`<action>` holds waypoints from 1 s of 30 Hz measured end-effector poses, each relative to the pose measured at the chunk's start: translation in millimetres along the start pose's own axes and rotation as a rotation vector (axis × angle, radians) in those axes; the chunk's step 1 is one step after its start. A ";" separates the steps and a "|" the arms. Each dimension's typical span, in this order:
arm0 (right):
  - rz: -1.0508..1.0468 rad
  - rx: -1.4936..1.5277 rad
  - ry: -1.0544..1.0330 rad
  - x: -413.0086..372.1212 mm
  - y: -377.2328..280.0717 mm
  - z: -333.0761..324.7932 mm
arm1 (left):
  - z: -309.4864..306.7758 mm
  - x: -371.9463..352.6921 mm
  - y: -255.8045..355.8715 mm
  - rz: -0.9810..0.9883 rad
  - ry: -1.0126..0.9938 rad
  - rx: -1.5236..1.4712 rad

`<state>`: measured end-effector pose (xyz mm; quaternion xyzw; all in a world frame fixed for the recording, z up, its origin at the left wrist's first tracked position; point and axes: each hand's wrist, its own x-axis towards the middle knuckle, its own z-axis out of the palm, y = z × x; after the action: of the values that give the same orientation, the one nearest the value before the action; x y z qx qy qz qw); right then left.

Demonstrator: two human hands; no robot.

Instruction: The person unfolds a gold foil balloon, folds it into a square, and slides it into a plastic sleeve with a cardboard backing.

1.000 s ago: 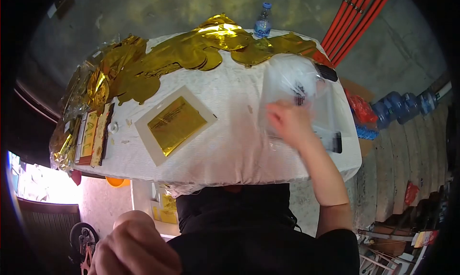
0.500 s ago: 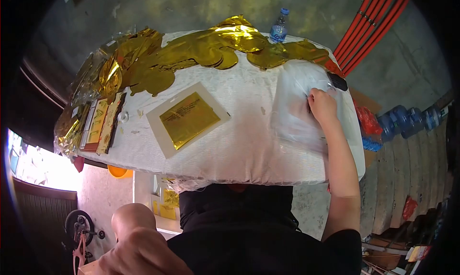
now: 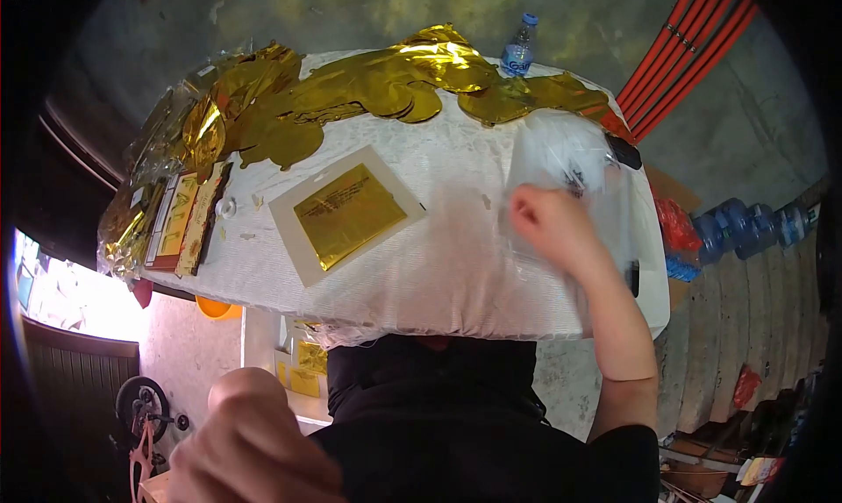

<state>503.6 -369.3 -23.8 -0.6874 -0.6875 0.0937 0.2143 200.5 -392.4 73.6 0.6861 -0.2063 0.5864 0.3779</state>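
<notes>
**Head view, read left to right.**

- **Lower left:** my left hand [image 3: 250, 442] sits close under the camera, off the table and blurred. I cannot tell whether its fingers are curled or hold anything.
- **Left edge:** on the table [image 3: 412, 284], which is covered in white cloth, lie flat foil packets [image 3: 180, 227]. A heap of gold foil shapes [image 3: 351, 91] runs along the far side.
- **Centre:** a white card [image 3: 346, 214] bearing a gold foil square lies flat, well apart from both hands.
- **Far edge:** a water bottle [image 3: 519, 51] stands upright.
- **Right:** my right hand [image 3: 548, 231] has its fingers curled shut on a clear plastic sleeve [image 3: 561, 152]. The sleeve is lifted above the pile of sleeves [image 3: 618, 209] at the right end of the table, near a small black object [image 3: 624, 150].

**Handling note.** I judge the step in hand to be drawing one sleeve off the pile.
- The film looks thin, slick and likely to cling, so I would pinch at one corner or at the open edge only.
- I would peel upward slowly, so that a single layer parts from the rest.
- Motion blur hides whether a second sleeve rides along, so I would check the pinched edge before carrying it away.
- The pile lies near the table's right edge and could slide under a sideways pull, so a straight lift seems safer.
- The idle left hand could steady the pile.
</notes>
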 end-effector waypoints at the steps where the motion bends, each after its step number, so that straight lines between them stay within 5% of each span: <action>1: -0.064 0.058 -0.048 0.7 -6.4 9.9 | -10.8 -1.0 -17.2 0.068 -0.074 -0.105; 2: -0.071 0.065 -0.044 3.5 -7.3 22.9 | -18.1 -7.8 -29.1 0.134 -0.149 -0.206; 3: -0.138 0.033 -0.065 6.4 -5.6 39.0 | -8.9 -36.0 -18.4 -0.263 0.094 0.215; 4: -0.206 0.000 -0.083 8.4 -7.2 49.1 | -24.3 -21.0 -22.6 -0.523 -0.301 0.778; 6: -0.220 0.007 -0.075 8.9 -17.4 57.2 | -41.1 -50.9 -77.9 -0.774 -0.220 0.658; 8: -0.235 0.008 -0.073 10.4 -23.5 65.2 | -59.7 -89.4 -115.2 -0.613 -0.327 0.918; 11: -0.268 0.016 -0.064 12.9 -27.0 74.1 | -71.0 -117.2 -131.7 -0.668 -0.389 1.111; 17: -0.249 0.018 -0.104 11.5 -30.4 72.0 | -79.5 -130.5 -139.9 -0.842 -0.366 1.082; 30: -0.227 -0.094 0.011 27.5 -54.9 97.9 | -76.5 -133.4 -138.6 -0.819 -0.320 1.143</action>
<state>413.4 -328.1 -83.2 -0.6151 -0.7633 0.0324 0.1948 221.2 -268.4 -90.8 0.8764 0.3537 0.3063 0.1143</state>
